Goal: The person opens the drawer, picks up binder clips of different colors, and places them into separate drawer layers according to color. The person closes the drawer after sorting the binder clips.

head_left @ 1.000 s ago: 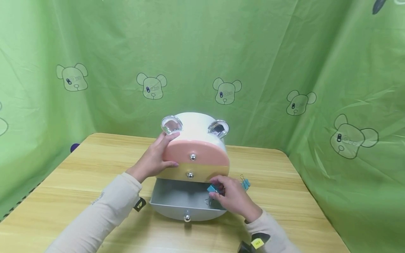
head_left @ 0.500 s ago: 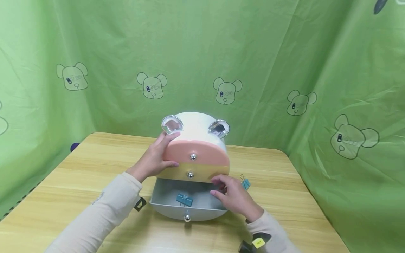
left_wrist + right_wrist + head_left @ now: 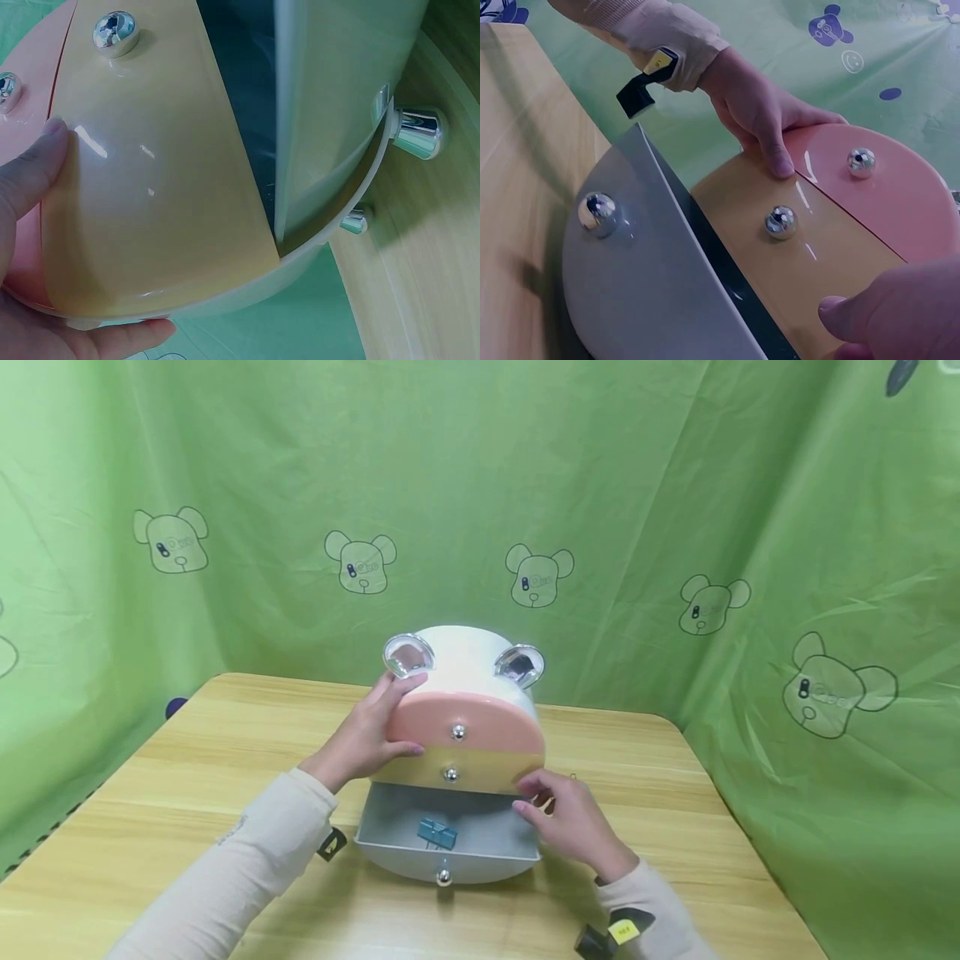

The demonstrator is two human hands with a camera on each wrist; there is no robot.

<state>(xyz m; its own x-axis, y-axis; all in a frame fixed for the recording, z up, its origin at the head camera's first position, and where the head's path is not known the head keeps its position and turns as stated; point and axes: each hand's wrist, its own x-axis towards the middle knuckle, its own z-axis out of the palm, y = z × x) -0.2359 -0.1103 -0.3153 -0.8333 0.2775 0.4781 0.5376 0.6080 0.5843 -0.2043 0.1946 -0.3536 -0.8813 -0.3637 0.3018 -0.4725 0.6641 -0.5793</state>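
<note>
A round animal-shaped drawer box (image 3: pixel 468 664) with silver ears has a pink drawer front (image 3: pixel 427 720) and a yellow one (image 3: pixel 483 767), both pushed in. Its grey bottom drawer (image 3: pixel 390 814) is pulled out. In that drawer lies a teal binder clip (image 3: pixel 437 833). My left hand (image 3: pixel 365 735) grips the box's left side, the thumb on the front near the pink-yellow seam. Beside the drawer's right edge hovers my right hand (image 3: pixel 576 822), fingers loosely bent, nothing in them. Behind it, a second binder clip (image 3: pixel 573 777) is almost hidden; only a bit of wire shows.
The box stands on a wooden table (image 3: pixel 225 760). Green curtains (image 3: pixel 450 468) with bear drawings hang behind and on both sides. Silver knobs (image 3: pixel 444 877) stick out from the drawer fronts.
My right hand let go of the teal binder clip, which now lies in the grey drawer. The hand then moved right, covering most of the other clip. My left hand stayed put.
</note>
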